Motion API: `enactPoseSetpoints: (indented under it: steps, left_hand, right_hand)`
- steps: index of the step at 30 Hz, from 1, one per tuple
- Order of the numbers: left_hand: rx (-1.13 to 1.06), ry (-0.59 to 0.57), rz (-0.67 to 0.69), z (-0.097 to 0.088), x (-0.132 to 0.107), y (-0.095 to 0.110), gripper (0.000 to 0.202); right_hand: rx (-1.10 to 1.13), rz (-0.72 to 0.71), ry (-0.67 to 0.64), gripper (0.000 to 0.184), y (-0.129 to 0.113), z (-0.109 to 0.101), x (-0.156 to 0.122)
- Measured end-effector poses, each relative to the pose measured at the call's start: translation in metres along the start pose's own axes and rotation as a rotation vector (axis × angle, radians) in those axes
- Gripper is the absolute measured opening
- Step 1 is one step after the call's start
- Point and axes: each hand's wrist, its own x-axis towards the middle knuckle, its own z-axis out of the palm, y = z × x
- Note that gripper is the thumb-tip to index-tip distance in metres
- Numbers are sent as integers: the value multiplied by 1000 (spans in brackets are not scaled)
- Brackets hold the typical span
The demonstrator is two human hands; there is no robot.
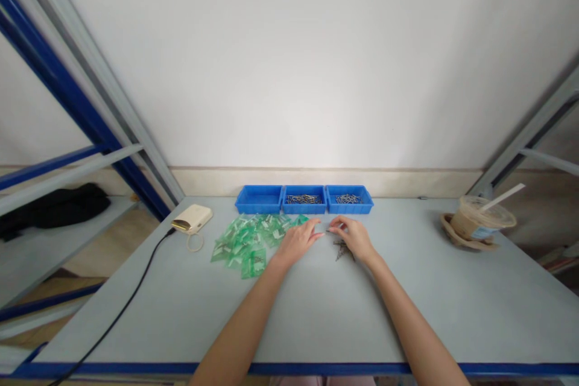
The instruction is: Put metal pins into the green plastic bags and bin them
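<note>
My left hand (298, 242) hovers over the table's middle with thumb and forefinger apart, and nothing shows between them. Close on its right, my right hand (355, 237) pinches a small dark metal piece, probably a screw, at its fingertips. A loose pile of thin screw-like metal pieces (344, 250) lies just under my right hand, partly covered by it. Green clear plastic packets (246, 241) are heaped left of my left hand, several with small pieces inside. Behind both hands, the middle blue bin (304, 208) and the right blue bin (350, 209) hold many small metal pieces.
The left blue bin (259, 209) shows a bare bottom. A cream-coloured device (193, 217) with a wrist loop and black cable (136, 292) sits at the left. At the right, a drink cup (479, 217) with a straw stands in a cardboard holder (470, 245). A wall rises behind the table.
</note>
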Motion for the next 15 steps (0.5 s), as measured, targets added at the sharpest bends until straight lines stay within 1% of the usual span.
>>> enactPoseSetpoints:
  steps: [3,5,7,11,15]
  left_hand:
    - [67,-45,112,2,-1,4,31]
    - [128,-74,153,5,-2,5,31]
    - [161,-72,177,7,-3,6,33]
    - [123,-2,204,6,-5,9,32]
    - [-4,127,150,2,-4,10,37]
  right_hand:
    - [317,49,-58,22,-2,15,1]
    - [506,94,-111,25,-2,21,1]
    - [646,120,-145,29,-2,23,0]
    - [814,158,-172,39,-5,19,0]
    - [855,178,-189,46,-8,16,-1]
